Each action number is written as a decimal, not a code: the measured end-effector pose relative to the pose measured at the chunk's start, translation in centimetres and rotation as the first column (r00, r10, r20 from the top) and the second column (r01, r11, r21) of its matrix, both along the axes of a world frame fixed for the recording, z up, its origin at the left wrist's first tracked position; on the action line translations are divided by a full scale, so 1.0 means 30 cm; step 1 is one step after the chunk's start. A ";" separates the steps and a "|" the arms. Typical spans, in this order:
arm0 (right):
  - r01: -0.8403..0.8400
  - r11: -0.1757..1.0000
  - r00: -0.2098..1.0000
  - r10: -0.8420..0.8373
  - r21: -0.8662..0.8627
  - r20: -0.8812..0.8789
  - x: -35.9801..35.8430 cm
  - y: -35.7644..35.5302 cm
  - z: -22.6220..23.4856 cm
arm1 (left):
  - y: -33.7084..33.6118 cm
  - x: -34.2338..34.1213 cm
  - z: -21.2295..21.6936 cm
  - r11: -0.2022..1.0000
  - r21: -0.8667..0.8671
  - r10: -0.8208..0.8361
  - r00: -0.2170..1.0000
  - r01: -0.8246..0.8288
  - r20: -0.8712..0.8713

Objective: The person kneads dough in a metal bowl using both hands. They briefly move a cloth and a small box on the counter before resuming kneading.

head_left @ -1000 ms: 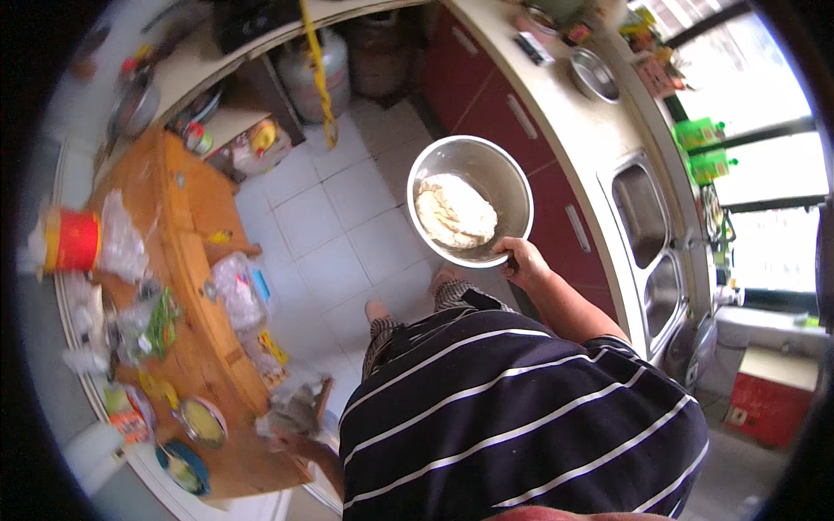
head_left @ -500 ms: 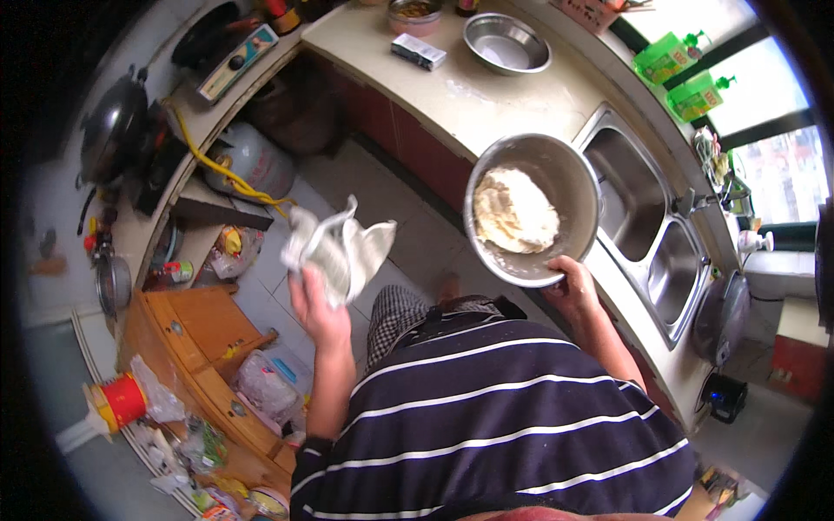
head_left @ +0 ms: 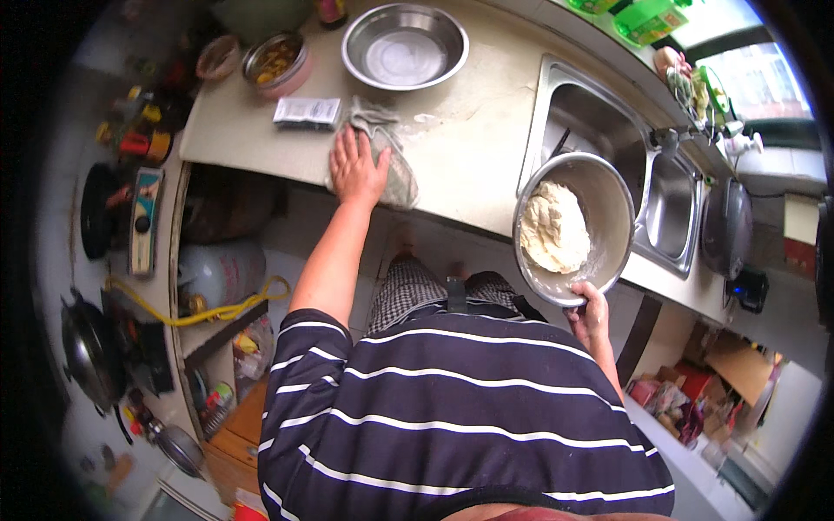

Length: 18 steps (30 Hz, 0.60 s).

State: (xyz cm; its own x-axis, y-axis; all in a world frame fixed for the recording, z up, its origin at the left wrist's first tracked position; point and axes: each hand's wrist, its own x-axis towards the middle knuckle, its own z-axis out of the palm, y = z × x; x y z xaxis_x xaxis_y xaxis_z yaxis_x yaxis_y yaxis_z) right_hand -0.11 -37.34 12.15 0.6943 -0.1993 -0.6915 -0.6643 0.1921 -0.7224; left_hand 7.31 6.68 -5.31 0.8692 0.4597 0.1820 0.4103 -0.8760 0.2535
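Note:
My left hand (head_left: 358, 167) lies flat with fingers spread on a pale, crumpled cloth (head_left: 395, 169), pressing it to the countertop (head_left: 473, 165) near its front edge. In my right hand (head_left: 591, 314) is the rim of a deep metal bowl (head_left: 612, 208), thumb inside and fingers beneath. The bowl tilts toward me beside the sink, and a lump of pale dough (head_left: 552, 227) rests against its inner wall. Just beyond the cloth is a small white-and-dark box (head_left: 307, 111). A wide shallow steel basin (head_left: 406, 48) stands farther back.
A double steel sink (head_left: 532, 130) is at the right. At the far left of the counter stands a pink-sided bowl with food (head_left: 276, 65). Green bottles (head_left: 647, 22) line the window ledge. A gas cylinder (head_left: 221, 273) with a yellow hose (head_left: 217, 313) sits under the left counter.
My left hand has brought the cloth from the air at the left down onto the countertop, its fingers now spread. The bowl has moved slightly right and nearer. My body has turned toward the counter.

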 end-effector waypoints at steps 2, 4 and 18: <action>0.064 0.997 0.998 -0.064 0.052 0.010 -0.012 0.032 0.009 | -0.003 0.031 -0.038 1.000 0.000 -0.011 1.000 0.011 -0.007; 0.122 0.992 0.992 -0.122 0.011 -0.025 -0.022 0.052 0.020 | -0.035 0.034 -0.030 0.995 0.003 -0.099 0.995 0.099 -0.007; 0.273 0.960 0.960 -0.276 -0.068 -0.035 -0.057 0.125 0.058 | -0.344 0.585 0.098 0.888 -0.105 -0.449 0.893 0.448 0.019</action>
